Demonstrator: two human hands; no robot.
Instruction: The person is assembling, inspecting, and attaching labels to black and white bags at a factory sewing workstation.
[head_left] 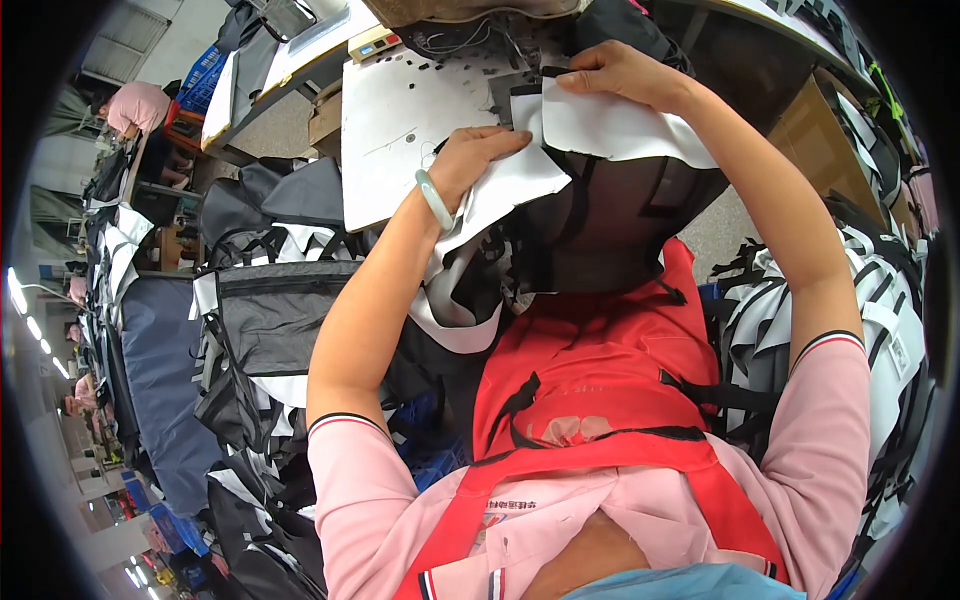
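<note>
Left hand (478,152) presses, fingers together, on a white panel (520,180) and right hand (617,72) pinches another (610,130) over black fabric (620,220) at the machine table (400,120); uneven tension could misalign the edges.

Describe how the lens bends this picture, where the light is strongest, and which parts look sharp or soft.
Head view: fisheye, with a black rim and the white table edges bowed; even indoor light, bright streaks of glare at the lower left edge; the left hand, right hand and white fabric are sharp, while the far-left person in pink is small and soft.
</note>
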